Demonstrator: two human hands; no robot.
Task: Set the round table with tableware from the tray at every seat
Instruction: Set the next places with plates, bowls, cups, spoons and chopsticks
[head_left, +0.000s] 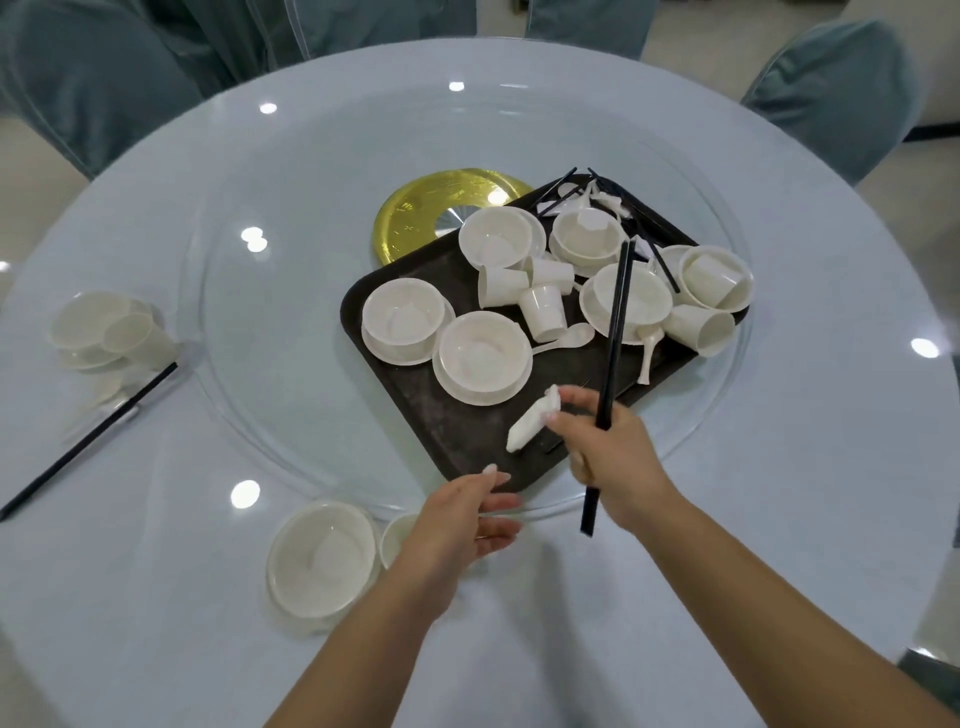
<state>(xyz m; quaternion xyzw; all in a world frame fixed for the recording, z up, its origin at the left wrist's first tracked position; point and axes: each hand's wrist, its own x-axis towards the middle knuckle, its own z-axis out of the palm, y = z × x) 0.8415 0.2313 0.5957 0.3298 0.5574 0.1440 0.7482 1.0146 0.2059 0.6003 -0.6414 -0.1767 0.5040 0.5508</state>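
Note:
A dark tray (457, 431) sits on the glass turntable (291, 171), loaded with several white bowls on saucers (482, 357), cups (543, 312), spoons and black chopsticks. My right hand (605, 447) hovers over the tray's near corner; it grips a pair of black chopsticks (613, 343) upright and pinches a white spoon (530, 426) between thumb and fingertips. My left hand (457, 530) is open, fingers relaxed, at the turntable's near rim. A bowl on a saucer (322, 558) and a cup (397, 538) stand at the near seat.
A seat at the left holds a bowl, cup (137, 338), spoon and a pair of black chopsticks (88, 441). A gold disc (415, 213) marks the turntable's centre. Teal-covered chairs (841, 88) ring the round table (156, 597).

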